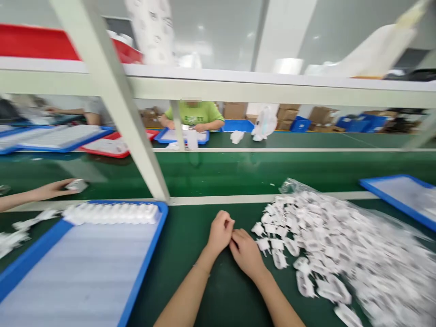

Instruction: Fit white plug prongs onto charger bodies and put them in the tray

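My left hand [220, 230] and my right hand [245, 252] meet over the green work surface, fingers curled and fingertips touching. Whatever they may hold between them is too small or hidden to make out. Just right of my right hand begins a large heap of small white plastic parts [320, 240], spilling from a clear plastic bag [299, 185]. To the left of my left hand lies a blue-rimmed tray [145, 272] with a pale liner. One row of white parts [112, 212] stands along its far end.
A co-worker's hand [63, 187] holds a whitish piece at the left. A slanted cream post [136, 131] and an overhead shelf [238, 88] frame the bench. Another blue tray [402, 195] lies far right. A person in green [194, 117] works across the belt [231, 170].
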### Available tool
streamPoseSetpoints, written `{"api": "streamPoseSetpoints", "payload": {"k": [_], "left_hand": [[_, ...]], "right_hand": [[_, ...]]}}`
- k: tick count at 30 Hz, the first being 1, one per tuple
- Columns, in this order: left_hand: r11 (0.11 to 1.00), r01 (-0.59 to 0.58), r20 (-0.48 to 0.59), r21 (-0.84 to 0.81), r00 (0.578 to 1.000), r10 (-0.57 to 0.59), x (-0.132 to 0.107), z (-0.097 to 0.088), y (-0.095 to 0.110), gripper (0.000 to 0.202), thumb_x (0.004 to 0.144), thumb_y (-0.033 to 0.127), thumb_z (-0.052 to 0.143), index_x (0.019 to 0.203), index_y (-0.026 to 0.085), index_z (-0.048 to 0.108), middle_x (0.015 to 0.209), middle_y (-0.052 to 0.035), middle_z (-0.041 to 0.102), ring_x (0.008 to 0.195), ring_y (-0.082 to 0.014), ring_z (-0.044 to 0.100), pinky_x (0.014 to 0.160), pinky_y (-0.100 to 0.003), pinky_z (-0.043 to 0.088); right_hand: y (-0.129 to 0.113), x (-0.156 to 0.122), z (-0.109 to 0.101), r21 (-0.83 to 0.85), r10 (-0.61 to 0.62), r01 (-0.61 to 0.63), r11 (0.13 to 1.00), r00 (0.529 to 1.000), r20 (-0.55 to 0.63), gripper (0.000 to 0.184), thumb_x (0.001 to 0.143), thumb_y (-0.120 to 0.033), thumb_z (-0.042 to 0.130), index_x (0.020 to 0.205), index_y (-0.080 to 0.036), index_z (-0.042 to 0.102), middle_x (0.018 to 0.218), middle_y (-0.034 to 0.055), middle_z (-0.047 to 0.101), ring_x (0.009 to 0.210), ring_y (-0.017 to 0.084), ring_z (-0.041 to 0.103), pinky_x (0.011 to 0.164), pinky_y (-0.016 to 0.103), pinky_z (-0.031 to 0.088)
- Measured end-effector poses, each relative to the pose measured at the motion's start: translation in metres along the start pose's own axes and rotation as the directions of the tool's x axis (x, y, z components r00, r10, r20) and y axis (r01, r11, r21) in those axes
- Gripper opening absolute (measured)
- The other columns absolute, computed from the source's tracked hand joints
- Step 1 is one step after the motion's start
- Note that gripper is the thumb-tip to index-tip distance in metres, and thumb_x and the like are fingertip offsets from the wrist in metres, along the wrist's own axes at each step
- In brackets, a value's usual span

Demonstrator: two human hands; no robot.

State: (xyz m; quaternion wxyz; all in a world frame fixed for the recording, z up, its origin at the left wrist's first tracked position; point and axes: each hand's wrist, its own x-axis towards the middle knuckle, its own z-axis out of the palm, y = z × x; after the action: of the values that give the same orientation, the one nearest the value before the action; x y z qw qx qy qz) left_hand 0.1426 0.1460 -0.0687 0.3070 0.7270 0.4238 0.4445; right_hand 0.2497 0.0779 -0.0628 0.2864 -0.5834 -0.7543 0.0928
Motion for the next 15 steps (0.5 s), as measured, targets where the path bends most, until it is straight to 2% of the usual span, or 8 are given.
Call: {"api": "streamPoseSetpoints", "payload": {"k": [6,15], "left_hand": [[0.998,0.055,-0.022,-0.024,0.998,-0.055,-0.005,0.000,0.004,0.018,0.079,0.013,0.049,0.063,0.018,0.040,0.070,0.0025,0.044,0.064,-0.0104,0.042,0.060,-0.023,0.034],[0.994,0.110,-0.004,-0.008,0.994,-0.110,-0.011,0.001,0.000,0.016,0.077,0.016,0.053,0.067,0.018,0.041,0.076,0.0012,0.047,0.067,-0.0103,0.045,0.059,-0.022,0.036]], "right_hand": [[0.009,-0.005,0.005,0.065,-0.066,0.064,0.996,0.997,0.031,0.020,0.090,-0.017,0.038,0.087,-0.021,0.058,0.089,0.0067,0.062,0.084,0.022,0.057,0.072,0.034,0.047],[0.043,-0.011,0.025,0.054,-0.114,0.113,0.992,0.993,0.029,0.025,0.087,-0.034,0.041,0.091,-0.023,0.063,0.089,0.0094,0.066,0.082,0.026,0.061,0.067,0.037,0.054]]}}
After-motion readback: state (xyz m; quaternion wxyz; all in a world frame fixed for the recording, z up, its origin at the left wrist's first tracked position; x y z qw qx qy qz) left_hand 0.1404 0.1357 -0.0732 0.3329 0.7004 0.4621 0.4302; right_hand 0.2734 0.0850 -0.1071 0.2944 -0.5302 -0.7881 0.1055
